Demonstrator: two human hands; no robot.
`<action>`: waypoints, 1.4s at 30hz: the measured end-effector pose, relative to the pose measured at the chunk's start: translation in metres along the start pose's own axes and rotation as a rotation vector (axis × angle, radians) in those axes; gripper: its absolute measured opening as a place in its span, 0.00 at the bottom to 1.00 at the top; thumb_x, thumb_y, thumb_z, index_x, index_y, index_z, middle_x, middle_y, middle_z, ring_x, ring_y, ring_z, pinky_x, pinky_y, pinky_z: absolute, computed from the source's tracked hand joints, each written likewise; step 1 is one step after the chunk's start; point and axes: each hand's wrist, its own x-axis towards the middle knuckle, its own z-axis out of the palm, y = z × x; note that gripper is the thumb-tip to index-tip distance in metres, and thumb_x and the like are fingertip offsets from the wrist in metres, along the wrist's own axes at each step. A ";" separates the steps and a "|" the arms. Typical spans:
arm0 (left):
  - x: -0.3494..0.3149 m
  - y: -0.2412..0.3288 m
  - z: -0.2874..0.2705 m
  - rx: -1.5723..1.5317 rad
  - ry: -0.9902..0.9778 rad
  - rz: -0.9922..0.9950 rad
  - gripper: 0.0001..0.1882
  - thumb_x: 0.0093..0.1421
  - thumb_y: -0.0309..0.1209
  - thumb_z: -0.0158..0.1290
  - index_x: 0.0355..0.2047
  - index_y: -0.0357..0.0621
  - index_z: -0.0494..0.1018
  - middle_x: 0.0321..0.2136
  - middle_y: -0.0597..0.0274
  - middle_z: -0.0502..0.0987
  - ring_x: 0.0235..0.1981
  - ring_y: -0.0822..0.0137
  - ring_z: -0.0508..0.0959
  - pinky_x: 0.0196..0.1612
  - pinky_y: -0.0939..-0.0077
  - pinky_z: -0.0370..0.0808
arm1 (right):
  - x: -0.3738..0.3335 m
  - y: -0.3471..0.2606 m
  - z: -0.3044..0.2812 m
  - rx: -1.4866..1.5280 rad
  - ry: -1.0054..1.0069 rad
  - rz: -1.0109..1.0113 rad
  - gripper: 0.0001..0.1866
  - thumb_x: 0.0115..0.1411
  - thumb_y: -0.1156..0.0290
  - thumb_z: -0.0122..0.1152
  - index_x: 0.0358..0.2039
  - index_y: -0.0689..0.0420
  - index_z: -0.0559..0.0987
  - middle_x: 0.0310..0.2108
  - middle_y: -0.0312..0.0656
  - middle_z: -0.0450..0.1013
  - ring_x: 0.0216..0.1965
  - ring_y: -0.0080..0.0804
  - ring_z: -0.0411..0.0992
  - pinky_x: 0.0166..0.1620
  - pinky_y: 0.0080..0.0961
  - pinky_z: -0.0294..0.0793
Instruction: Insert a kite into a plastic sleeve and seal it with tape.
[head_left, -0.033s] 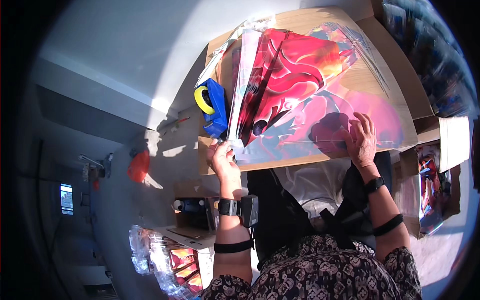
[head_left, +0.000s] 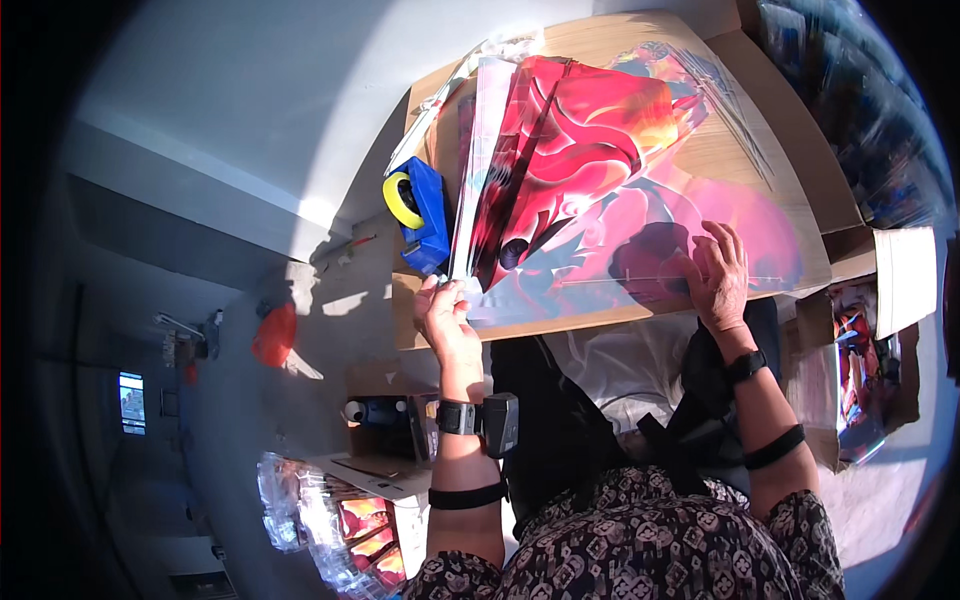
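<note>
My left hand [head_left: 447, 312] is at the near left of the tabletop. Its thumb and fingers are pinched together by the lower end of a narrow white strip [head_left: 482, 150], and what they hold is too small to make out. Just beyond them stands a blue tape dispenser [head_left: 430, 215] with a yellow-rimmed roll [head_left: 402, 200]. My right hand [head_left: 720, 278] rests, fingers apart and slightly bent, on a pink and grey printed sheet [head_left: 580, 265]. A thin pale stick [head_left: 610, 279] lies across that sheet and reaches under the hand. Glossy red printed sheets [head_left: 590, 130] are piled farther back.
Several thin sticks [head_left: 735, 105] lie at the board's [head_left: 425, 325] far right. An opened carton [head_left: 845, 255] with colourful packets stands at right. Below left are another carton [head_left: 385, 430] and shiny plastic packs [head_left: 310, 515]. An orange bag [head_left: 273, 335] sits on the floor.
The board and the things on it appear shifted very slightly left in the picture. Both hands keep nearly the same pose.
</note>
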 end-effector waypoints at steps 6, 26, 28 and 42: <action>-0.052 -0.006 0.039 0.311 -0.551 0.003 0.23 0.49 0.20 0.52 0.48 0.34 0.66 0.29 0.61 0.75 0.32 0.71 0.74 0.40 0.79 0.68 | -0.018 -0.034 -0.013 0.544 -0.025 0.329 0.11 0.54 0.73 0.63 0.38 0.61 0.78 0.38 0.42 0.75 0.37 0.34 0.74 0.40 0.27 0.73; -0.130 -0.043 0.077 0.287 -0.603 -0.241 0.20 0.59 0.24 0.52 0.52 0.36 0.65 0.37 0.57 0.77 0.37 0.70 0.75 0.42 0.76 0.70 | -0.047 -0.076 -0.025 1.636 -0.278 1.140 0.02 0.56 0.71 0.65 0.28 0.49 0.80 0.27 0.25 0.74 0.27 0.13 0.65 0.34 0.13 0.61; -0.138 -0.046 0.080 0.326 -0.616 -0.265 0.25 0.57 0.25 0.56 0.53 0.33 0.63 0.37 0.58 0.75 0.40 0.71 0.73 0.44 0.74 0.70 | -0.049 -0.079 -0.026 1.649 -0.242 1.232 0.02 0.58 0.68 0.64 0.30 0.50 0.81 0.28 0.24 0.75 0.31 0.13 0.67 0.38 0.17 0.63; -0.081 -0.049 0.125 0.873 -1.011 0.430 0.22 0.47 0.13 0.51 0.45 0.35 0.66 0.20 0.68 0.73 0.24 0.79 0.71 0.34 0.83 0.69 | -0.053 -0.071 -0.026 1.276 -0.354 1.133 0.14 0.56 0.73 0.62 0.44 0.61 0.78 0.35 0.35 0.77 0.28 0.25 0.72 0.34 0.23 0.71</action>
